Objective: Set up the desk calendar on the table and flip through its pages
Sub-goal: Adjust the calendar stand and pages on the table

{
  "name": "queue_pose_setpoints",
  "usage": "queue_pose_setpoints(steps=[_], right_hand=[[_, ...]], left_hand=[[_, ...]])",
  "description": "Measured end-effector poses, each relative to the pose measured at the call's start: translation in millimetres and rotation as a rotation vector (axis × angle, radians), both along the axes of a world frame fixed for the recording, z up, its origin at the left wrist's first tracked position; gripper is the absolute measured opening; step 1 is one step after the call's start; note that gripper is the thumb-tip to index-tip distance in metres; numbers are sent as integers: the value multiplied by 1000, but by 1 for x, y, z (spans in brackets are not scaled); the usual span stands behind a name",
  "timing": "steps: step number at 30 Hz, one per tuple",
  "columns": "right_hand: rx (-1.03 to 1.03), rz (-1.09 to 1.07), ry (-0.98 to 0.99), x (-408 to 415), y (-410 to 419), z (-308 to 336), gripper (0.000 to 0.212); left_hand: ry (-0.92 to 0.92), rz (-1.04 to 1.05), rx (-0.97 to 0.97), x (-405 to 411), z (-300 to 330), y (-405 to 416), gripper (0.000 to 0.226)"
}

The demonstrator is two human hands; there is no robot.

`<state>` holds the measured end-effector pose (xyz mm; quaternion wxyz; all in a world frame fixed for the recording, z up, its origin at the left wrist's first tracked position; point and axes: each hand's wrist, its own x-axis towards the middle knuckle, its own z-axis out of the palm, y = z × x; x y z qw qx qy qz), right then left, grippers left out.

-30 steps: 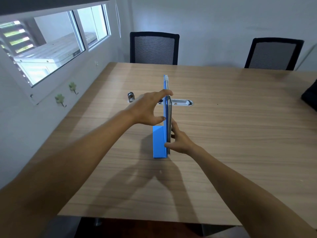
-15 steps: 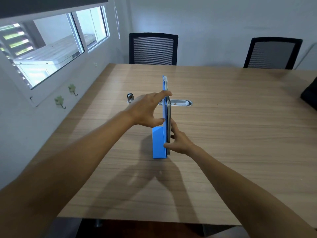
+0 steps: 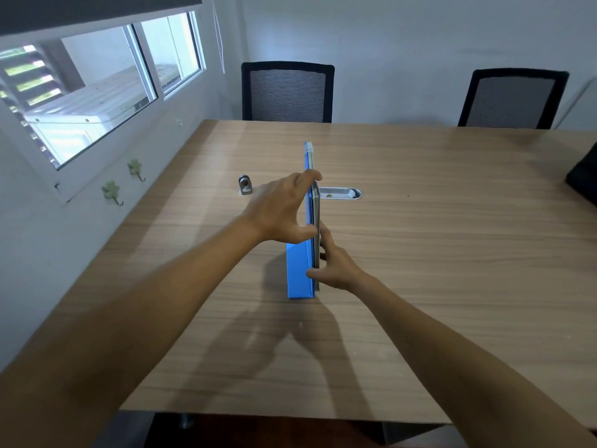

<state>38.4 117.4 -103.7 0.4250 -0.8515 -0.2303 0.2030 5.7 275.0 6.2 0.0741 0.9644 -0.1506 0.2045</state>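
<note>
A blue desk calendar (image 3: 299,270) stands on edge on the wooden table (image 3: 452,253), seen end-on, with its white spiral binding at the far end. Its blue cover faces left and the grey page block sits on the right side. My left hand (image 3: 281,211) grips the calendar from the left, fingers hooked over the top edge and thumb pressed on the blue cover. My right hand (image 3: 336,266) holds the near lower part from the right, fingers against the pages and fingertips curling round the near edge.
A small metal fitting (image 3: 245,185) and an oval metal cable grommet (image 3: 340,193) sit in the table behind the calendar. Two black mesh chairs (image 3: 287,92) (image 3: 513,98) stand at the far side. A dark object (image 3: 583,179) lies at the right edge. A window wall runs along the left.
Almost nothing differs: both hands keep the same hold on the upright calendar, and the view has only shifted slightly.
</note>
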Motion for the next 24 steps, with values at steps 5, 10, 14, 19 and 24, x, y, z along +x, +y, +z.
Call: queue_pose_setpoints(steps=[5, 10, 14, 19, 24], right_hand=[[32, -26, -18, -5, 1, 0, 107], [-15, -61, -99, -8, 7, -5, 98], [-41, -92, -144, -9, 10, -10, 90], [-82, -91, -159, -9, 10, -7, 88], [-130, -70, -190, -9, 9, 1, 91]], left_hand=[[7, 24, -116, -4, -4, -7, 76], [9, 25, -181, -7, -3, -10, 73], [-5, 54, -215, -9, -3, -11, 68], [-20, 92, -267, -11, -1, -14, 65], [-42, 112, -313, -10, 6, -14, 62]])
